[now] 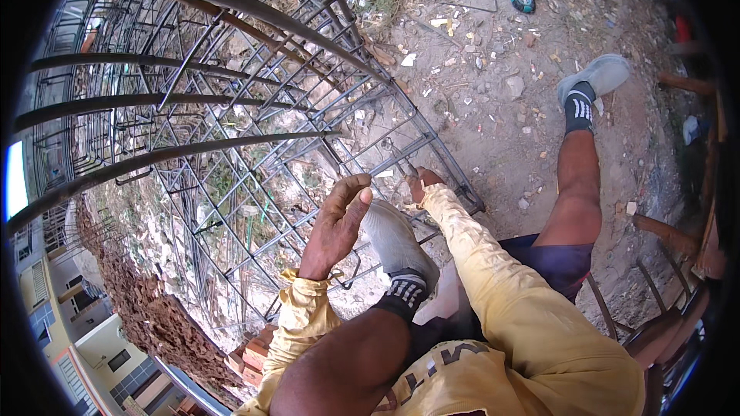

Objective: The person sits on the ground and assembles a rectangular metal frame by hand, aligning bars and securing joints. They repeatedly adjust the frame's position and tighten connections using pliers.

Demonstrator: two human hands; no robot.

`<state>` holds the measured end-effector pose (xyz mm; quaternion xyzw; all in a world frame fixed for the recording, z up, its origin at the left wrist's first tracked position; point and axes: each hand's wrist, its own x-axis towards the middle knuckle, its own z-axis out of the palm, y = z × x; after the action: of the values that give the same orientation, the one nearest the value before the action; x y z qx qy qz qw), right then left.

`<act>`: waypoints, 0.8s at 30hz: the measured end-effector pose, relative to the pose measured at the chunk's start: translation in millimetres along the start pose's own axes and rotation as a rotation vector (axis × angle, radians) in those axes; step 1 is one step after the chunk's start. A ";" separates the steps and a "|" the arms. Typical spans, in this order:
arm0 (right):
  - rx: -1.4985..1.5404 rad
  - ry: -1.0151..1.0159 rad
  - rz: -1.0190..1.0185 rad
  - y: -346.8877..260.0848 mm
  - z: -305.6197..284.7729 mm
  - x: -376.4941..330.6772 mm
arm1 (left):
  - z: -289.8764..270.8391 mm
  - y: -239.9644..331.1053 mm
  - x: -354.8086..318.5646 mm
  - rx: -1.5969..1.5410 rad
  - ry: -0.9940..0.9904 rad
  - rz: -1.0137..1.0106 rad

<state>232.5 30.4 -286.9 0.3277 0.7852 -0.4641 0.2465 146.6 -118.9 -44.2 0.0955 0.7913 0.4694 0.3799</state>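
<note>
Rebar cage [254, 146]: left hand [335, 223] open above bars, holding nothing; right hand [423, 182] reaching bar, grip unclear.

No labels, signs or screens show. The only package-like thing is a small crumpled teal wrapper [523, 0] lying on the bare dirt ground [493, 108], well beyond the far end of the steel rebar cage [254, 131]; its details are too small to tell.

bare dirt ground [493, 131] (littered): rebar cage [254, 146], stones [515, 86], scraps.
</note>
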 end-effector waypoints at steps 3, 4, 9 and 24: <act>-0.163 -0.046 0.008 17.6 -31.4 -47.7 | 0.1 2.5 -19.0 -0.048 -0.014 -0.030; -0.186 -0.107 0.070 12.6 -52.8 -68.9 | -4.0 6.3 -27.0 -0.066 -0.024 -0.040; 0.039 -0.289 0.005 10.3 -129.6 -173.7 | -50.4 26.9 -85.6 -0.151 0.123 0.123; 1.185 -0.978 -0.513 -81.0 -87.2 -406.9 | 15.8 94.2 -295.9 -0.564 0.295 0.674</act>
<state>435.2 -37.0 79.4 -0.0265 0.2631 -0.9358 0.2330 343.3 -207.5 179.8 0.1724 0.6031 0.7724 0.1004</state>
